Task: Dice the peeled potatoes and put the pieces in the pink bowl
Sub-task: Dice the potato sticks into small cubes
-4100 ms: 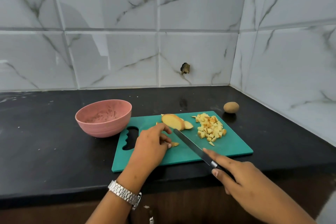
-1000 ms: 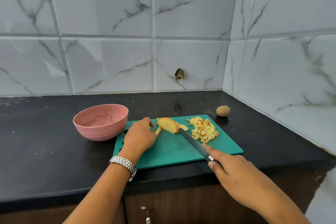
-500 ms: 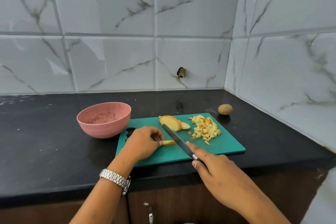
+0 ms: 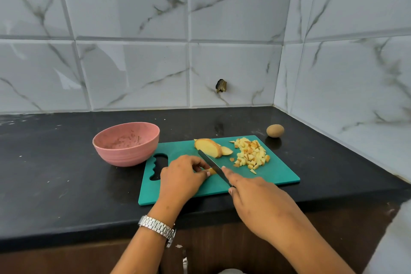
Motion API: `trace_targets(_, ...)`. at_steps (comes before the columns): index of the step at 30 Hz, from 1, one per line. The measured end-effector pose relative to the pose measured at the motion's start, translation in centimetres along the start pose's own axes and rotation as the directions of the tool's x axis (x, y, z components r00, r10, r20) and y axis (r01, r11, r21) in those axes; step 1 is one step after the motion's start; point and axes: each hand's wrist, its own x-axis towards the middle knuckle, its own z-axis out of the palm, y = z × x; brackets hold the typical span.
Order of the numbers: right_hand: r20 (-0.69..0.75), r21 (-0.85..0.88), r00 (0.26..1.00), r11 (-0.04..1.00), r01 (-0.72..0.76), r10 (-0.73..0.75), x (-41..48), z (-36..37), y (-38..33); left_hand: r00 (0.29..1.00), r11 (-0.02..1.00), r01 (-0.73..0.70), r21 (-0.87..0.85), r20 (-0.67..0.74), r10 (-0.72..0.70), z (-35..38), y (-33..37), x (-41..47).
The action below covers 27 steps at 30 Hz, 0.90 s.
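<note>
While the left hand (image 4: 181, 176) pins a small potato strip (image 4: 211, 171) with curled fingers (image 4: 201, 165), the right hand (image 4: 255, 202) grips the knife (image 4: 213, 165), its blade angled down just beside those fingertips. A slip or hurried chop could nick them, since the strip is short and nearly covered. On the green cutting board (image 4: 275, 176) lie the potato slices (image 4: 209, 145) and the diced pile (image 4: 251, 155); the pink bowl (image 4: 126, 143) stands on the worktop (image 4: 55, 173) touching the board's left end, seemingly holding no dice. An unpeeled-looking potato (image 4: 275, 130) sits apart. Knife handle and most of the strip are hidden.
</note>
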Motion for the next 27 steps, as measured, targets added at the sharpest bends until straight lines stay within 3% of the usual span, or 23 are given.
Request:
trace_targets(7, 0.089, -0.136, 0.996, 0.991, -0.019, 0.031, 0.9, -1.2, -1.6, 0.999, 1.0, 0.006, 0.005, -0.036, -0.006, 0.3, 0.2, -0.3)
trace_targets(15, 0.112, -0.112, 0.991, 0.992, -0.056, 0.068, -0.2, 0.2, -1.4, 0.999, 1.0, 0.018, -0.018, -0.037, -0.018, 0.4, 0.4, -0.5)
trace_targets(22, 0.235, -0.14, 0.964, 0.986, -0.096, 0.127, -2.4, 0.0, -0.6, 0.998, 1.0, 0.008, -0.024, -0.069, -0.01, 0.5, 0.0, -0.5)
trace_targets(27, 0.109, -0.018, 0.99, 0.996, -0.089, 0.09, -2.6, -0.9, 0.3, 0.998, 0.999, -0.005, -0.038, -0.065, 0.003, 0.7, -0.3, -0.5)
